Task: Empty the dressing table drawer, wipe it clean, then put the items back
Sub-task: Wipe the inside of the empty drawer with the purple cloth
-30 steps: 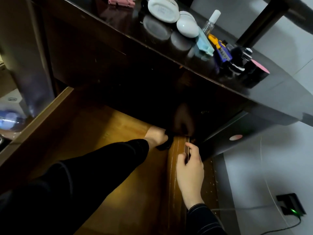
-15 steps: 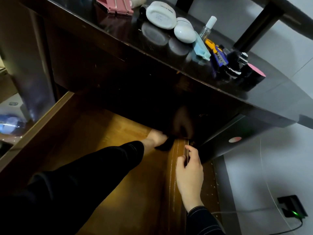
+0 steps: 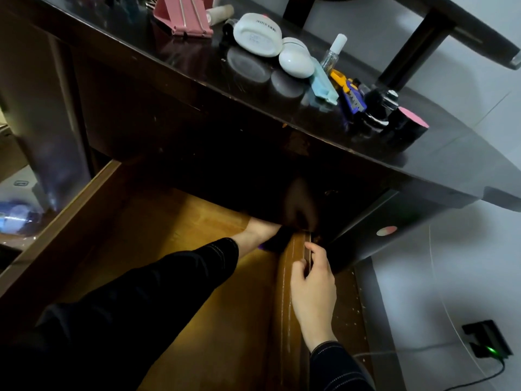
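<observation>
Wiping stage, judged: drawer (image 3: pixel 286 320) pulled out, items (image 3: pixel 258 35) parked on table (image 3: pixel 465 162) above drawer to free it. Your right hand (image 3: pixel 314 280) pinches drawer's right wall, likely steadying. Your left hand (image 3: pixel 260 230) at drawer's back right corner on dark cloth (image 3: pixel 277 242); fingers hidden, cannot tell grip.

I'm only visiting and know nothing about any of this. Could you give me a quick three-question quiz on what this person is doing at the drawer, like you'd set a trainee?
1. True or false: the brown wooden drawer is pulled open.
2. The right hand: A) grips the drawer's right side wall B) hangs free, holding nothing C) is out of sight.
3. Fill in: the left hand reaches toward the drawer's far ____ corner.
Key: 1 true; 2 A; 3 right.
</observation>
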A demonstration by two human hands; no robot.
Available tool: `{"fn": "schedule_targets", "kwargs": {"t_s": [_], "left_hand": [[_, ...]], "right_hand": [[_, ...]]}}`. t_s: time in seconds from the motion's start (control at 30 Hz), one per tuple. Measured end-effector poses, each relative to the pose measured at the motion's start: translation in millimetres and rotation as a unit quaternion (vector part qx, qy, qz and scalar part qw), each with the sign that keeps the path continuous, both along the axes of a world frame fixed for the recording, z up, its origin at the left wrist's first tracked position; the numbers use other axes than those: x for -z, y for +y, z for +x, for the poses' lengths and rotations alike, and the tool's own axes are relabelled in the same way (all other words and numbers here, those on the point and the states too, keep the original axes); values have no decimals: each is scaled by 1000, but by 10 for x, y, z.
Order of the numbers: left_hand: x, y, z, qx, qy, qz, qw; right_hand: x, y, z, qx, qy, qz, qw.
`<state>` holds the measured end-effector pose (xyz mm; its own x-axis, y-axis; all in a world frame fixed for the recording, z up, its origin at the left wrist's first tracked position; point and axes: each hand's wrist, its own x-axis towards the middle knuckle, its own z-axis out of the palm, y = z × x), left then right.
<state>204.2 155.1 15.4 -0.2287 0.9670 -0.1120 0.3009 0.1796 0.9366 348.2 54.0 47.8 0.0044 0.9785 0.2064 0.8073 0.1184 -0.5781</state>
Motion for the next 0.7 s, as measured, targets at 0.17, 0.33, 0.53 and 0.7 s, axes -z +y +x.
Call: {"fn": "schedule_targets", "kwargs": {"t_s": [0.17,0.33,0.53,0.7], "left_hand": [[151,-213,-19,56,-39,-13,998],[27,-126,-48,-67,-171,-58,981],[85,-137,35,-7,-126,-45,991],[19,-95,-70,4,-83,-65,994]], "right_hand": [[-1,6,-1,4,-6,3,1000],[13,9,0,3,-4,5,1000],[8,16,1,0,0,2,1000],[4,10,11,-3,7,2,1000]]}}
